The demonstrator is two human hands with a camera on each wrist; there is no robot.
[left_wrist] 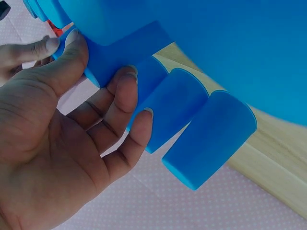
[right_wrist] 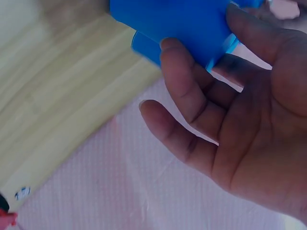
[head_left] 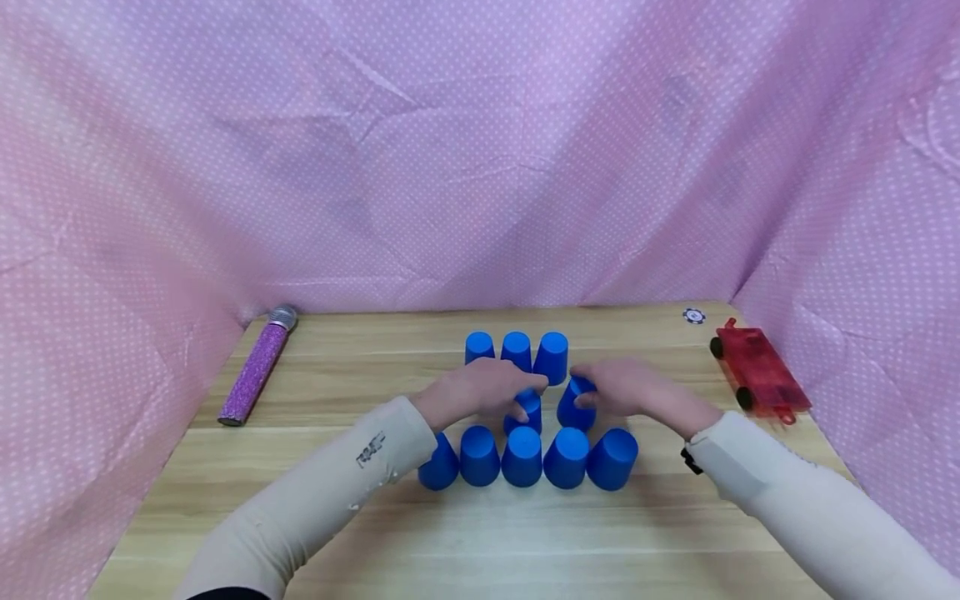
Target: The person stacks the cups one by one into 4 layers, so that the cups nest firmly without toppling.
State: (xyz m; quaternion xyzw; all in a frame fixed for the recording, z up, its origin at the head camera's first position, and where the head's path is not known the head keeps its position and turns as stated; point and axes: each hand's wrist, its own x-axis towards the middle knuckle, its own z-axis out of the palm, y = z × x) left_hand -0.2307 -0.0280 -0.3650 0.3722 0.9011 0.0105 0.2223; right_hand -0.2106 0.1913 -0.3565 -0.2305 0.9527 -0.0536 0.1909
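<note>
In the head view, my left hand point(head_left: 483, 388) grips an upside-down blue plastic cup point(head_left: 529, 410) in the middle row. To its right, my right hand point(head_left: 618, 387) holds another blue cup point(head_left: 574, 407), slightly tilted, between thumb and fingers. The left wrist view has the thumb and fingertips of my left hand point(left_wrist: 57, 124) against the sides of its cup point(left_wrist: 129, 45). From the right wrist, my right hand point(right_wrist: 240, 105) pinches its cup point(right_wrist: 177, 24), its little finger held away. Behind the hands stand three upside-down cups point(head_left: 552, 358); in front runs a row of several more point(head_left: 522, 458).
A purple glittery microphone point(head_left: 257, 367) lies at the left of the wooden table point(head_left: 465, 542). Toward the right edge are a red toy car point(head_left: 761, 371) and a poker chip point(head_left: 694, 316). Pink dotted cloth point(head_left: 480, 167) encloses the back and sides.
</note>
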